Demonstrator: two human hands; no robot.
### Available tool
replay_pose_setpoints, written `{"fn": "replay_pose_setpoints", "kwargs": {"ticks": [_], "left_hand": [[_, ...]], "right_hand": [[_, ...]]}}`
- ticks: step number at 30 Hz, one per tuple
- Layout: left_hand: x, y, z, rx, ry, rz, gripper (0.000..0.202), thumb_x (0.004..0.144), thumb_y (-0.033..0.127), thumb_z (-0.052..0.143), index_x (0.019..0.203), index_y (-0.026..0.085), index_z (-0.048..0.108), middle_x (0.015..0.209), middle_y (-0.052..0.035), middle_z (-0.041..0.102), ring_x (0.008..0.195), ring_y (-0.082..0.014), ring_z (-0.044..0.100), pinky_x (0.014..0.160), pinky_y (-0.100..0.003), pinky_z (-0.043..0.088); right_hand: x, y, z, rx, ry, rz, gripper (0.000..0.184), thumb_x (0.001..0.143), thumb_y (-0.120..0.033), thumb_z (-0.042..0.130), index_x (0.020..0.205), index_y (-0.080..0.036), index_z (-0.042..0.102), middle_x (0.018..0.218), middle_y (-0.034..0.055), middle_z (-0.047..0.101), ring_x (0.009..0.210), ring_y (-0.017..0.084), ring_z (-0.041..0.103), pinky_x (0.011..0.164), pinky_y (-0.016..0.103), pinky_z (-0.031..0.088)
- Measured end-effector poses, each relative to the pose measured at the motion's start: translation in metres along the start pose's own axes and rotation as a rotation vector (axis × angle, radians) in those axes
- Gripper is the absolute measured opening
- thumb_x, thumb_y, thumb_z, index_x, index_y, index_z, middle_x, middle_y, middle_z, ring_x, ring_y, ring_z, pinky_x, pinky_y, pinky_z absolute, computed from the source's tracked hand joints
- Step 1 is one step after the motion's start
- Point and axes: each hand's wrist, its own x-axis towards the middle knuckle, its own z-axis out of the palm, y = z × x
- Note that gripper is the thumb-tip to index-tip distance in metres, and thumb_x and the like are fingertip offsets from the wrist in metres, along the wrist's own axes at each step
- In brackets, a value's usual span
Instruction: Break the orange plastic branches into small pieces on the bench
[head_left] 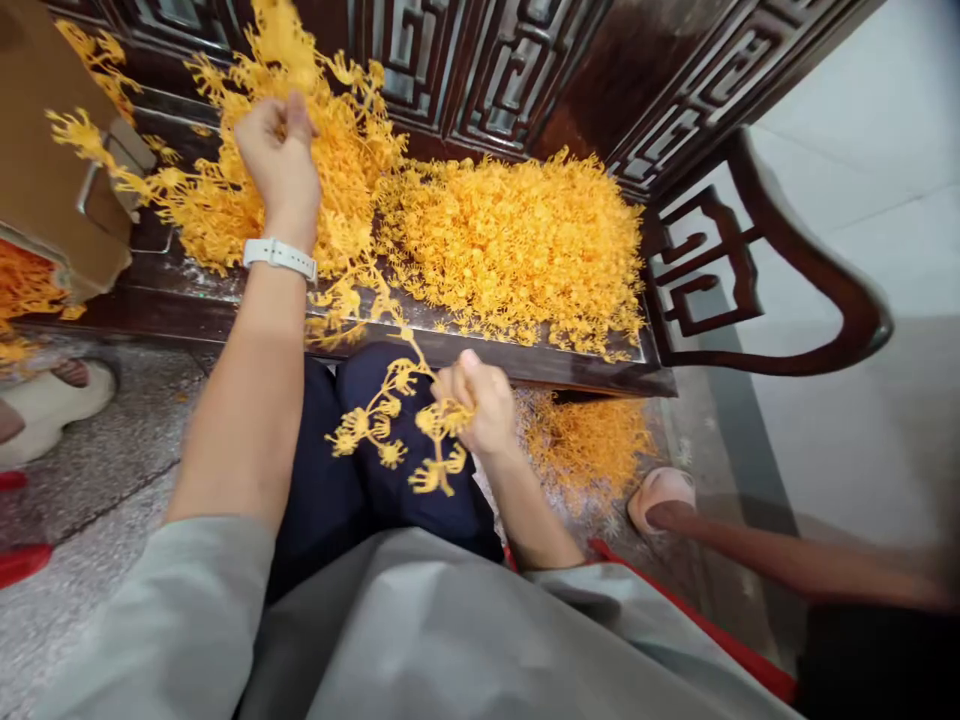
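Observation:
My left hand [281, 165], a pale watch on its wrist, is raised over a tangled heap of yellow branched plastic sprigs [214, 215]. Its fingers are closed on a bunch of yellow sprigs [281, 45], which looks blurred above the knuckles. Lower down, above my lap, my right hand [484, 405] grips a yellow plastic sprig [379, 425] by its stem. Small claw-like tips hang from that sprig to the left and below the fingers. Strands trail from the heap toward my right hand; whether they join the held sprig I cannot tell.
A dense pile of small yellow pieces [517, 250] covers the right of the dark wooden bench [600, 370]. A cardboard box [52, 130] stands at left. Orange stems [589, 450] lie on the floor. Another person's foot [664, 495] is at right, a shoe [64, 405] at left.

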Motion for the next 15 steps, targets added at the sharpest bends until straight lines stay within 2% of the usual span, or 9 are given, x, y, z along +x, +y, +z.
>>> {"fn": "replay_pose_setpoints", "kwargs": {"ticks": [2, 4, 6, 9, 11, 13, 15], "left_hand": [[-0.002, 0.008, -0.011, 0.095, 0.197, -0.064, 0.052, 0.116, -0.001, 0.046, 0.067, 0.016, 0.039, 0.066, 0.0072, 0.032, 0.073, -0.0072, 0.027, 0.078, -0.027, 0.032], [-0.001, 0.016, -0.020, 0.098, 0.363, -0.113, 0.054, 0.113, -0.005, 0.046, 0.065, 0.017, 0.037, 0.064, 0.0086, 0.031, 0.070, -0.0062, 0.028, 0.075, -0.026, 0.032], [0.001, 0.022, -0.025, 0.062, 0.455, -0.146, 0.054, 0.112, -0.007, 0.045, 0.064, 0.017, 0.037, 0.063, 0.0102, 0.033, 0.066, -0.0048, 0.031, 0.072, -0.024, 0.033], [0.004, 0.029, -0.026, 0.097, 0.483, -0.129, 0.055, 0.114, -0.001, 0.045, 0.065, 0.021, 0.036, 0.063, 0.0104, 0.037, 0.065, -0.0039, 0.038, 0.074, -0.022, 0.039], [0.005, 0.031, -0.025, 0.223, 0.495, -0.061, 0.054, 0.114, 0.002, 0.046, 0.068, 0.025, 0.030, 0.069, 0.0094, 0.037, 0.067, -0.0037, 0.039, 0.077, -0.018, 0.042], [0.007, 0.028, -0.029, 0.421, 0.499, 0.022, 0.063, 0.113, -0.001, 0.047, 0.078, 0.029, 0.004, 0.077, 0.0073, 0.030, 0.075, -0.0032, 0.037, 0.083, -0.010, 0.042], [0.013, 0.023, -0.038, 0.746, 0.363, 0.197, 0.064, 0.116, 0.001, 0.039, 0.104, 0.022, -0.020, 0.081, 0.0029, 0.019, 0.086, -0.0034, 0.035, 0.090, -0.006, 0.041]], "right_hand": [[0.001, -0.027, -0.020, -0.032, 0.047, -0.092, 0.079, 0.097, -0.062, 0.071, 0.045, -0.020, 0.029, 0.043, -0.0042, 0.025, 0.041, 0.008, 0.030, 0.045, 0.027, 0.028], [-0.001, -0.058, -0.049, -0.052, 0.093, -0.166, 0.078, 0.099, -0.057, 0.070, 0.048, -0.020, 0.026, 0.045, -0.0050, 0.022, 0.040, 0.007, 0.028, 0.042, 0.025, 0.028], [-0.006, -0.085, -0.082, -0.051, 0.115, -0.196, 0.076, 0.101, -0.054, 0.068, 0.051, -0.019, 0.024, 0.048, -0.0053, 0.019, 0.040, 0.007, 0.024, 0.037, 0.023, 0.024], [-0.013, -0.108, -0.119, -0.029, 0.110, -0.193, 0.075, 0.100, -0.052, 0.070, 0.053, -0.019, 0.022, 0.050, -0.0047, 0.016, 0.041, 0.008, 0.019, 0.033, 0.022, 0.016], [-0.015, -0.112, -0.129, -0.005, 0.111, -0.197, 0.075, 0.101, -0.053, 0.069, 0.054, -0.019, 0.022, 0.052, -0.0043, 0.014, 0.044, 0.009, 0.015, 0.032, 0.023, 0.013], [-0.015, -0.111, -0.128, 0.000, 0.136, -0.209, 0.072, 0.104, -0.051, 0.065, 0.056, -0.019, 0.021, 0.054, -0.0040, 0.012, 0.047, 0.010, 0.011, 0.034, 0.024, 0.011], [-0.013, -0.107, -0.121, -0.034, 0.180, -0.211, 0.071, 0.105, -0.051, 0.063, 0.059, -0.019, 0.019, 0.058, -0.0039, 0.009, 0.050, 0.011, 0.008, 0.037, 0.025, 0.009]]}}
